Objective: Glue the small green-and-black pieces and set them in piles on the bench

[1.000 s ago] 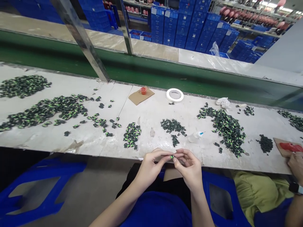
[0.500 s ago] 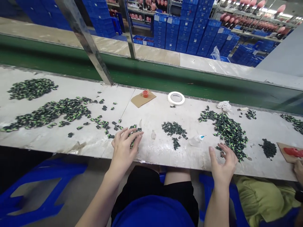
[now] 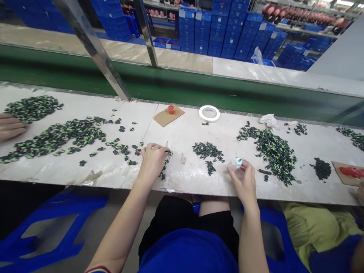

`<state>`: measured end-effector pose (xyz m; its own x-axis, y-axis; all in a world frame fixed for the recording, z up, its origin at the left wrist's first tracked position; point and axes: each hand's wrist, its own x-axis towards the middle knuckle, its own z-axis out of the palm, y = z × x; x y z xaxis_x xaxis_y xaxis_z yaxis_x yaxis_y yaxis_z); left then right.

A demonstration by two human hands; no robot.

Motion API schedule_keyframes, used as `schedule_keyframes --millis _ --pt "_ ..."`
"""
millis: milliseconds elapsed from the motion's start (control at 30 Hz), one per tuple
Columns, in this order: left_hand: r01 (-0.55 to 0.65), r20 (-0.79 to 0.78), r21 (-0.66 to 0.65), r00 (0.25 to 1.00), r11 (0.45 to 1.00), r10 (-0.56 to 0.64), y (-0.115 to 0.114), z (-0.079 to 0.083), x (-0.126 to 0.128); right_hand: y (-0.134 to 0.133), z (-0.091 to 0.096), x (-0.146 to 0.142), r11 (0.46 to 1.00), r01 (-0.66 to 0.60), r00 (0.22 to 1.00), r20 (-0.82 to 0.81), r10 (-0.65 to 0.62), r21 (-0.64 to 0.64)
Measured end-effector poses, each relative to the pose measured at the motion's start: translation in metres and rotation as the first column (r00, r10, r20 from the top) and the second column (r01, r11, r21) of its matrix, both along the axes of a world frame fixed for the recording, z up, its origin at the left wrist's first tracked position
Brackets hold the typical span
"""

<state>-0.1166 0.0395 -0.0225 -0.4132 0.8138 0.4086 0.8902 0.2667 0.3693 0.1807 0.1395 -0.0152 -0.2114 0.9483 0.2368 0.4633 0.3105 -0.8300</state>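
Observation:
My left hand is closed in a pinch on a small black-and-green part above the near table edge. More of these parts lie under and beside its fingers. My right hand has its thumb and fingers around a small whitish bottle with a blue needle tip, which lies on the table. Between the hands is a heap of small dark sticks. A large pile of black-and-green parts spreads to the right of my right hand.
More black-and-green parts cover the left side. A red cap sits on cardboard, near a white tape roll. Another person's hand is at the far left. Crumpled tissue and a dark heap lie right.
My right hand has moved left from beside the pile onto the bottle. My left hand has closed from spread fingers to a pinch on a part. Another person's hand has appeared far left.

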Motion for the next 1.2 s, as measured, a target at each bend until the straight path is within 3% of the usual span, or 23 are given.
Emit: schedule_keyframes --millis 100,200,300,400,467,600,700,800,933,1200 --pt "0.011 0.046 0.062 0.999 0.998 -0.014 -0.002 0.005 0.001 -0.010 0.007 0.002 0.992 -0.033 0.976 -0.219 0.006 -0.120" --pt "-0.003 0.124 0.132 0.992 0.991 -0.014 -0.008 0.018 0.014 -0.017 0.011 0.007 0.989 -0.024 0.919 -0.394 -0.034 -0.144" --pt "0.122 0.214 0.145 0.965 0.982 -0.152 -0.014 0.025 0.041 -0.020 0.014 0.011 0.992 -0.045 0.837 -0.547 -0.028 -0.120" --pt "0.300 0.279 0.154 0.901 0.942 -0.332 -0.016 0.017 0.071 -0.022 0.016 0.010 0.991 -0.080 0.745 -0.667 -0.014 -0.111" --pt "0.322 0.292 0.153 0.889 0.934 -0.354 -0.015 0.006 0.086 -0.023 0.017 0.005 0.987 -0.074 0.713 -0.700 -0.048 -0.144" --pt "0.213 0.290 0.147 0.924 0.966 -0.248 -0.017 -0.009 0.098 -0.029 0.012 -0.007 0.969 0.070 0.701 -0.679 -0.216 -0.236" --pt "0.229 0.337 0.147 0.903 0.962 -0.266 -0.020 -0.010 0.095 -0.034 0.006 -0.017 0.944 0.123 0.729 -0.618 -0.295 -0.305" --pt "0.255 0.392 0.161 0.870 0.953 -0.299 -0.021 -0.007 0.093 -0.038 0.001 -0.024 0.943 0.077 0.805 -0.538 -0.251 -0.324" --pt "0.216 0.431 0.129 0.867 0.968 -0.251 -0.019 -0.005 0.095 -0.040 0.000 -0.030 0.957 0.010 0.872 -0.466 -0.150 -0.291" --pt "0.167 0.480 0.165 0.847 0.972 -0.228 -0.014 -0.007 0.097 -0.046 0.012 -0.048 0.972 0.152 0.946 -0.258 -0.196 -0.182"
